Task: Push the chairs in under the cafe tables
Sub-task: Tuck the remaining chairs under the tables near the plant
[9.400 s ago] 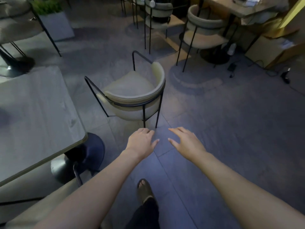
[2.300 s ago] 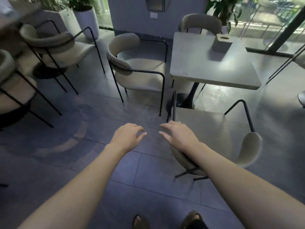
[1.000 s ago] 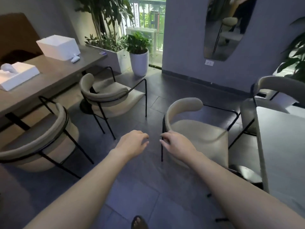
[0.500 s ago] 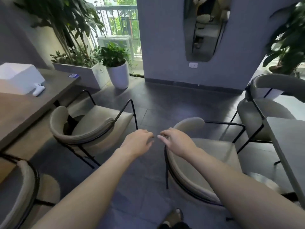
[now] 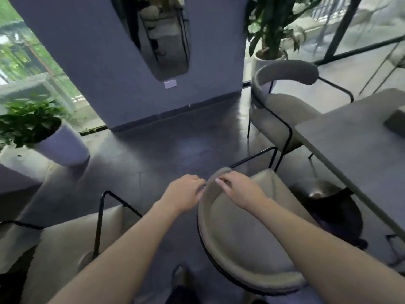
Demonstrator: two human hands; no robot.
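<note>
1. We see the near chair (image 5: 238, 235) right below us, beside the surface (image 5: 355, 154).
2. Left hand (image 5: 184, 195), fingers curled loosely, sits at the backrest's outer edge; right hand (image 5: 238, 190) hovers over the rim. Can't tell if either grips.
3. Seat faces the surface; backrest towards us.
4. Legs hidden; frame blurry.

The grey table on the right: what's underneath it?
Under the table shows a round dark pedestal base on the floor, beside the nearest chair. The tabletop hides everything farther right.
</note>
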